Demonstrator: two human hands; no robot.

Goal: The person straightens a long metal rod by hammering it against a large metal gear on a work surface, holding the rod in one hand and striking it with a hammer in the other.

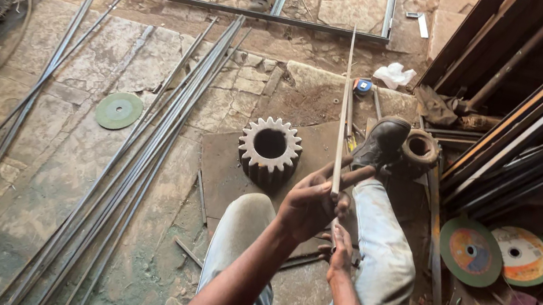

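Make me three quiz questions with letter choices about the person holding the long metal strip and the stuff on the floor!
1. Where does the big toothed gear stand?
A. on a flat metal plate on the floor
B. on a shelf
C. in the person's lap

2. How many round discs lie side by side at the right?
A. five
B. none
C. two

3. How is the long metal strip held?
A. lying flat, untouched
B. raised in the left hand
C. bent double

Answers: 1 A, it rests on the plate. 2 C, the pair overlap. 3 B, fingers wrap it; the right hand stays lower.
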